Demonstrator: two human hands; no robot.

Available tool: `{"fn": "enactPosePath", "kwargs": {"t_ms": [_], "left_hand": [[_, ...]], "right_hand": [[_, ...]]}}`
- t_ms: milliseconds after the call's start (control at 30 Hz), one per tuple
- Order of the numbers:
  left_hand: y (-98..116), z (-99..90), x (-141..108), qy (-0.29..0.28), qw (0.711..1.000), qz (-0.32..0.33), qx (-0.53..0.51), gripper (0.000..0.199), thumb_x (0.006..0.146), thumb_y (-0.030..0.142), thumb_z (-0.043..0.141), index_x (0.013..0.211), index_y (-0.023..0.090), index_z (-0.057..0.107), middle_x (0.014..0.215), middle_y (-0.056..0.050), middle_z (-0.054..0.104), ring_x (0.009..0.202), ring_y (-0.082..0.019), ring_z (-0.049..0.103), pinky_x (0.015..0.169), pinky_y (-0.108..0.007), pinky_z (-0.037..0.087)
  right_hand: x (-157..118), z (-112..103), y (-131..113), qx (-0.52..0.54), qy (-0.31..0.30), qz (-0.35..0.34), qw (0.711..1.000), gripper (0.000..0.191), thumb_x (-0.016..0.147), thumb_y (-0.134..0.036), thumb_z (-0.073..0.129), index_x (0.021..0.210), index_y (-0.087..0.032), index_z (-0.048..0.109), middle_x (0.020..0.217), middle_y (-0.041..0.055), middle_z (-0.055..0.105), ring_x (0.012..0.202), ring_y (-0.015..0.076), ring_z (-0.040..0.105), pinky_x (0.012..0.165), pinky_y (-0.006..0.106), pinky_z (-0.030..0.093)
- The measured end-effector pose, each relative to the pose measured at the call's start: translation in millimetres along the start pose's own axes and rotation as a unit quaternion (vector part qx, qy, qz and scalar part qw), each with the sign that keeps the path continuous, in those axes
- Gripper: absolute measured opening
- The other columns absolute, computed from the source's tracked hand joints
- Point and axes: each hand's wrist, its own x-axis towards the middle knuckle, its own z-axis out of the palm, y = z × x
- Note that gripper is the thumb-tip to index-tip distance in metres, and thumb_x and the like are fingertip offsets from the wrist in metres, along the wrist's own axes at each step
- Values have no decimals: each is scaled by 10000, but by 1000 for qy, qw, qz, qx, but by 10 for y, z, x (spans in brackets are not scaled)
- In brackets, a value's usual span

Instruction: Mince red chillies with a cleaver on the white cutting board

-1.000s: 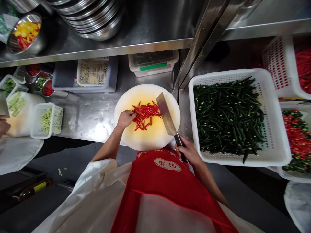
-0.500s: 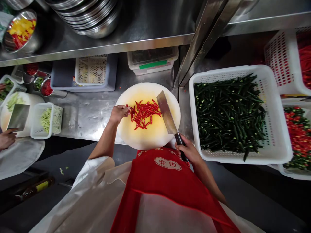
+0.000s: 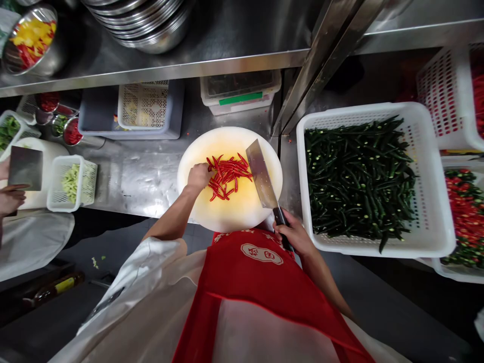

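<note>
A round white cutting board (image 3: 230, 217), stained yellow in the middle, carries a loose pile of red chilies (image 3: 231, 170). At the pile's left edge is my left hand (image 3: 199, 176), its fingers curled and closed on red chilies there; the fingertips are partly hidden. My right hand (image 3: 294, 233) grips the black handle of a cleaver (image 3: 261, 174). The cleaver's wide blade lies slanted over the board's right side, its edge beside the right end of the pile.
To the right stands a white basket (image 3: 434, 201) of dark green chilies. Behind the board are a lidded plastic box (image 3: 242, 96) and a grey tub (image 3: 102, 113) under a steel shelf (image 3: 227, 63). At far left, a co-worker's hand (image 3: 11, 200) holds another cleaver (image 3: 25, 169).
My left hand has moved right, closer over the pile's left edge, with its fingers turned down. The right hand and cleaver stay nearly still. The co-worker's cleaver has risen slightly.
</note>
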Motion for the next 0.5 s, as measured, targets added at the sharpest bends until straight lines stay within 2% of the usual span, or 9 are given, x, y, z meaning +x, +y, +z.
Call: {"fn": "enactPosePath", "kwargs": {"t_ms": [100,200,233,333,400,500], "left_hand": [[42,-28,15,-36,999,-4,1,263,741,335,714,581,198,556,593,-60,582,698,-244,625,614,-306,407],[-74,-147,-7,-113,984,-42,-129,332,723,362,746,542,190,527,550,-35,554,654,-228,623,606,-305,438],[-137,-192,-28,-139,968,-61,-198,331,707,375,770,560,183,543,553,-30,564,634,-214,619,604,-305,459],[-351,-301,-123,-222,896,-104,-371,341,627,396,862,671,155,625,621,-51,635,613,-190,629,597,-310,525],[-492,-347,-189,-270,863,-101,-415,375,595,400,901,719,135,667,669,-89,672,624,-191,647,575,-300,539],[-698,-421,-244,-308,840,-68,-442,355,631,393,901,738,115,709,716,-128,700,624,-179,656,546,-270,533]], "right_hand": [[-4,11,4,-1,3,1,1000,637,731,-225,592,1355,-224,461,685,-73,531,503,89,453,450,201,372],[-6,22,4,-9,2,-7,1000,596,735,-221,583,1323,-224,486,670,-75,528,501,91,451,457,205,375],[-6,26,3,-12,3,-10,1000,587,735,-223,583,1315,-224,491,666,-75,530,500,92,451,461,208,376],[-5,43,-6,-18,16,-12,1000,556,729,-241,593,1278,-220,505,663,-73,544,497,96,451,468,214,369],[-8,69,-15,-18,27,-14,999,512,724,-254,606,1227,-212,519,655,-69,551,493,97,449,470,219,355],[-14,141,-17,-10,44,-26,999,415,718,-256,620,1121,-206,537,643,-63,554,485,96,442,472,229,335]]}}
